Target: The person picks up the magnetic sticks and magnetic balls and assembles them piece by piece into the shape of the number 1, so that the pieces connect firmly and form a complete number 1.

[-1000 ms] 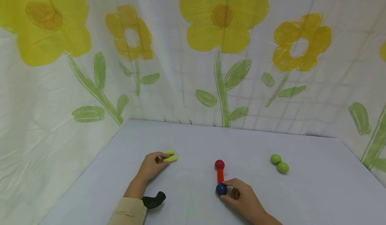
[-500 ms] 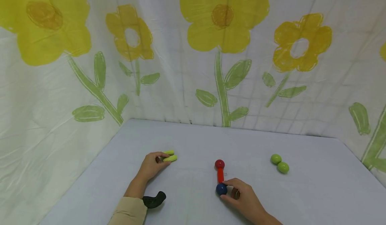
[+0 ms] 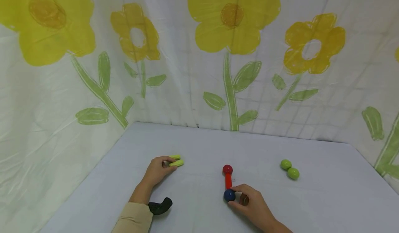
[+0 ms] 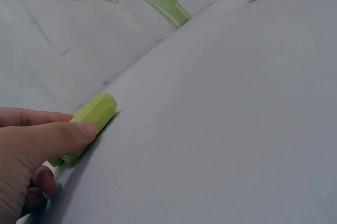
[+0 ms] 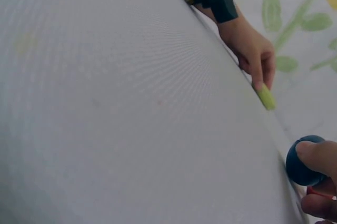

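Note:
In the head view my left hand (image 3: 158,169) pinches two short yellow-green sticks (image 3: 176,163) lying side by side on the table. The left wrist view has the thumb along the nearer ridged, round-ended stick (image 4: 100,114); the other stick is mostly hidden behind it. To the right, my right hand (image 3: 251,205) grips a dark blue ball (image 3: 229,195) between thumb and forefinger. That ball sits at the near end of a red rod (image 3: 228,181), with a red ball (image 3: 227,170) at the rod's far end, all in one line.
Two light green balls (image 3: 289,169) lie together at the right of the white table (image 3: 199,146). The dark wrist-camera mount (image 3: 160,206) sticks out from the left wrist by the beige sleeve (image 3: 133,217). Behind hangs a flower-printed curtain (image 3: 174,97).
Both hands keep their places on the sticks and the blue ball. The head view has shifted very slightly; nothing else visibly moves.

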Tool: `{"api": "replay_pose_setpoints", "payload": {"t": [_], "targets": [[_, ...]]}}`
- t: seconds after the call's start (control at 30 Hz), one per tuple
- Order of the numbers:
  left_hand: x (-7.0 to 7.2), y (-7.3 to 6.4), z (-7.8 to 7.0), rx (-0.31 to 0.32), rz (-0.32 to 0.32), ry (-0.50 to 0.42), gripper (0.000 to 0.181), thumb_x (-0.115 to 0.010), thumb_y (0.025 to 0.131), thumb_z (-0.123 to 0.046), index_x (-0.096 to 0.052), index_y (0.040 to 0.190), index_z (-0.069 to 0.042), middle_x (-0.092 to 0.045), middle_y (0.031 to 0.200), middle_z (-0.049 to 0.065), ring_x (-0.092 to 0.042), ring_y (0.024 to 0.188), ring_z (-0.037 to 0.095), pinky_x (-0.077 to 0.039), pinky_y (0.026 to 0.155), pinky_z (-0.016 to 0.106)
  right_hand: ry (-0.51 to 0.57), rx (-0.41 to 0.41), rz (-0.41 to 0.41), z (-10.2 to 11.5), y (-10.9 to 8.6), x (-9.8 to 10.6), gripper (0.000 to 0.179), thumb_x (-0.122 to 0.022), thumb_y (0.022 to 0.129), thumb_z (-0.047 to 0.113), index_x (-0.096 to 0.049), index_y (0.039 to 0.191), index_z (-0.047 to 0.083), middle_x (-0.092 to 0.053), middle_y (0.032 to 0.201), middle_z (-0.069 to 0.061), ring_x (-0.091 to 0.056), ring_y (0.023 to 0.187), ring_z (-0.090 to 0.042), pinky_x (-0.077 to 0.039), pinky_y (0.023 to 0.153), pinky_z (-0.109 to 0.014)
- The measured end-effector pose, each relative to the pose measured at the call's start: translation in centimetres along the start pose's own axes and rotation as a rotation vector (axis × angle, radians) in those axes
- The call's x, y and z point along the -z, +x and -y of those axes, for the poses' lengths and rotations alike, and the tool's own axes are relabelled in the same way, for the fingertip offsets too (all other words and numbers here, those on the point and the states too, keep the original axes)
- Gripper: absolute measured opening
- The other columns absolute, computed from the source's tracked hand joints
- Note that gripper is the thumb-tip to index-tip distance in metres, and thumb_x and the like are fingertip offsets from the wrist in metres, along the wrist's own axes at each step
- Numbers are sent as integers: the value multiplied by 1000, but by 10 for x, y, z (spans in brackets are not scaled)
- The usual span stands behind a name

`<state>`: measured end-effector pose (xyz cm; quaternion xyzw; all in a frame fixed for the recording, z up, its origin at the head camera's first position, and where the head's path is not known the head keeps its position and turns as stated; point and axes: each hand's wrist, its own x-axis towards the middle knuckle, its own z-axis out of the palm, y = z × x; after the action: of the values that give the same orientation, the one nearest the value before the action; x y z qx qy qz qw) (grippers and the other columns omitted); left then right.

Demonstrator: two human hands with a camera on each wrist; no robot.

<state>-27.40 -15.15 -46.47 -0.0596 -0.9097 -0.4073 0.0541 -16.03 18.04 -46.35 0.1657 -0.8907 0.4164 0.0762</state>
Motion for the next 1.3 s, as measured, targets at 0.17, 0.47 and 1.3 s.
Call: {"api": "replay_pose_setpoints", "payload": {"t": [0.17,0.47,1.3], "targets": [[0,0,1,12,7,-18,22,-77,75,-19,-71,95,-13,-61,80,0,-42,60,12,-34,51,24,16,-3,-13,-1,0,-1,30,-78,74,22,-67,101,15,-64,91,5,-48,63,3,-46,56,-17],[-1,-1,0,30,9,-28,21,-77,76,-19,-71,96,-14,-61,81,0,-42,61,13,-33,51,24,15,8,-38,-5,-1,-3,31,-79,72,19,-67,101,16,-65,92,5,-48,62,3,-46,56,-17],[0,-2,-14,4,47,77,23,-74,78,-13,-69,101,-10,-66,103,7,-52,73,16,-42,62,29,21,59,-60,-4,1,-3,30,-78,73,18,-67,101,14,-65,92,3,-47,62,4,-45,55,-17]]}}
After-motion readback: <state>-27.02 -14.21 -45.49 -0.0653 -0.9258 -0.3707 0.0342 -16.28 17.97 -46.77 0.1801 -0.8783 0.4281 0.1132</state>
